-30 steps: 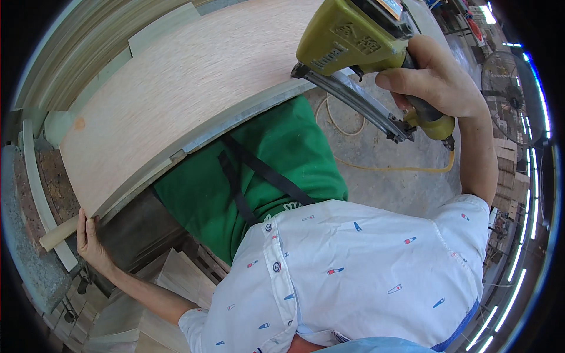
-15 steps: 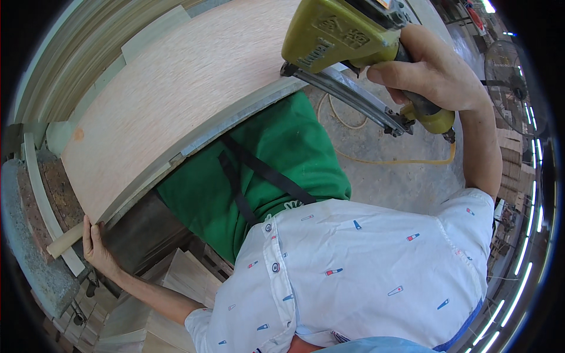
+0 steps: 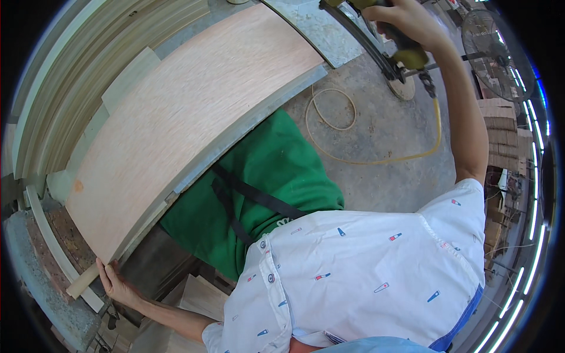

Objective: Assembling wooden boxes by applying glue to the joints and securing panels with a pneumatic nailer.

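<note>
A pale plywood panel (image 3: pixel 194 100) lies on the bench along the left, its near edge running beside my green apron. My left hand (image 3: pixel 120 287) grips the panel's near left corner, with fingers pressed together beside a wooden strip (image 3: pixel 83 282) that juts out there. At the top edge my right hand (image 3: pixel 412 23) is wrapped round the dark grip of an olive-green nail gun (image 3: pixel 412 58). The gun is beyond the panel's far right corner, apart from it, and its upper body is cut off by the frame.
A yellow air hose (image 3: pixel 406 157) drops from the gun and coils on the concrete floor (image 3: pixel 376 129). Long wooden boards (image 3: pixel 76 76) are stacked behind the panel. A fan (image 3: pixel 491 56) and piles of wood pieces (image 3: pixel 500 138) stand at the right.
My right hand has carried the nail gun up and away from the panel's near edge to the top of the view. My left hand stays at the corner; the whole view has shifted slightly.
</note>
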Demonstrator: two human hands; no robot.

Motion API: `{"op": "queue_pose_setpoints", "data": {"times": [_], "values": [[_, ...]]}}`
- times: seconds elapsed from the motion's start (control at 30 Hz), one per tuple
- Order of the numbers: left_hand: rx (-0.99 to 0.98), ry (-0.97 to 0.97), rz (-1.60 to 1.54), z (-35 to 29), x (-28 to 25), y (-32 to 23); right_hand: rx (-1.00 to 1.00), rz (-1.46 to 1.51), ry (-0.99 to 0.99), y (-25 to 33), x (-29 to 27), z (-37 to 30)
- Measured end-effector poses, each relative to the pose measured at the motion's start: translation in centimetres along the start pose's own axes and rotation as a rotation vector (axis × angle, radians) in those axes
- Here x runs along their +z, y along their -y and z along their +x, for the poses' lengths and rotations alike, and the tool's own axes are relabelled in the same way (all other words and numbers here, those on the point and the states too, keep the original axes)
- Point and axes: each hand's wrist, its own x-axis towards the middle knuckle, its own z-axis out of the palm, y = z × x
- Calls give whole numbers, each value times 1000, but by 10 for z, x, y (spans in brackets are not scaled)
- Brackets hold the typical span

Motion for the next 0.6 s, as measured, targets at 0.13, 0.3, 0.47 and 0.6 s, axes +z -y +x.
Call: {"op": "queue_pose_setpoints", "data": {"times": [0.13, 0.3, 0.47, 0.6], "values": [[-10, -83, -45, -14, 17, -13, -482, -552, -346, -120, 41, 105], [7, -179, 33, -42, 50, -24, -247, -654, -261, -129, 93, 106], [19, -362, 80, -97, 110, -41, -347, -587, -304, -131, 121, 93], [-54, -278, -3, -121, 146, -47, -405, 58, -308, -95, 60, 87]]}}
